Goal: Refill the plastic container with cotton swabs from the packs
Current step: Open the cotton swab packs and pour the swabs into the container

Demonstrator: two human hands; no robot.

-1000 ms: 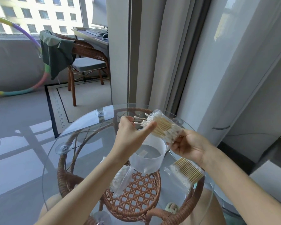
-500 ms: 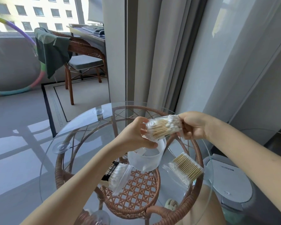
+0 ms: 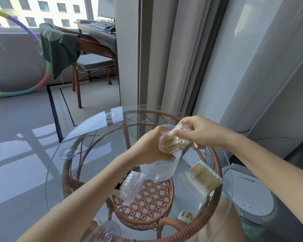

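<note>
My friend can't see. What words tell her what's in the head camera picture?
Two bare hands, left hand and right hand, hold a clear plastic pack of wooden cotton swabs above a frosted round plastic container on a round glass-topped wicker table. Two more swab packs lie on the glass beside the container.

Both forearms enter from the lower frame bare, no sleeves; left hand point(image 3: 148, 148) and right hand point(image 3: 202, 131) wear nothing.

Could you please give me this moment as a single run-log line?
left hand: on swab pack | right hand: on same pack | pack: above plastic container | two packs on glass table
</note>
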